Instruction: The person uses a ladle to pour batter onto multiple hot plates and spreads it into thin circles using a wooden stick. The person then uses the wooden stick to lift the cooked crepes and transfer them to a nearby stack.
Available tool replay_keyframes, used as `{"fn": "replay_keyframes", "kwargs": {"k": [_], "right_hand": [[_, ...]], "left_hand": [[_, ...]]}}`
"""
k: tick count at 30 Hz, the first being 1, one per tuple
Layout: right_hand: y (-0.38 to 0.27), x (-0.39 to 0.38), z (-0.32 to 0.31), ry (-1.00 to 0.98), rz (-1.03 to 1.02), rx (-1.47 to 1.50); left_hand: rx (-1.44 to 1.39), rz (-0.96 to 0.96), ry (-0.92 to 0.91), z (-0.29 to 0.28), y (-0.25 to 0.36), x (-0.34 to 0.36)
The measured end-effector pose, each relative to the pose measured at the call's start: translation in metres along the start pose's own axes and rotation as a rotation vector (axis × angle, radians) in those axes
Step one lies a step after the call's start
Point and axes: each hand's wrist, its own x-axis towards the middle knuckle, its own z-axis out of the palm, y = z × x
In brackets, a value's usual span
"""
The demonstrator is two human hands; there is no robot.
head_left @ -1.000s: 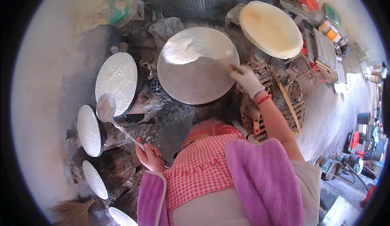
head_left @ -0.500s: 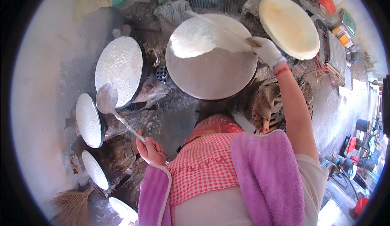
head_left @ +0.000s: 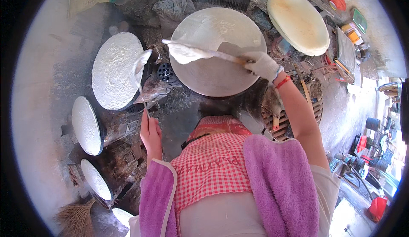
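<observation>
In my gloved right hand is the handle of a long flat spreader. White batter clings to its blade, which reaches left across a large round griddle. A thin pale film covers part of the griddle's far half. My bare left hand grips a metal ladle by its long handle. The ladle's bowl is raised, with whitish residue on it, in front of the right edge of another griddle covered with white batter.
Smaller batter-covered griddles line the left side. At the far right lies a stack of round flatbreads. A slatted wooden stool stands near my right forearm, and a straw broom lies at the lower left.
My right hand has come nearer and slightly left, and the batter has gathered on the spreader, baring the film beneath. My left hand has swung the ladle up and right, off the left griddles.
</observation>
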Motion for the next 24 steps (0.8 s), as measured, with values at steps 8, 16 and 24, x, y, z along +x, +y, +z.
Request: {"fn": "replay_keyframes", "kwargs": {"k": [8, 16, 24], "right_hand": [[0.052, -0.032, -0.001, 0.336, -0.092, 0.087], [0.010, -0.095, 0.083, 0.040, 0.184, 0.344], [0.095, -0.195, 0.268, 0.402, 0.619, 0.247]], "left_hand": [[0.539, 0.372, -0.031, 0.001, -0.025, 0.015], [0.560, 0.360, -0.146, -0.013, -0.045, -0.017], [0.478, 0.564, -0.526, -0.015, -0.043, -0.011]]}}
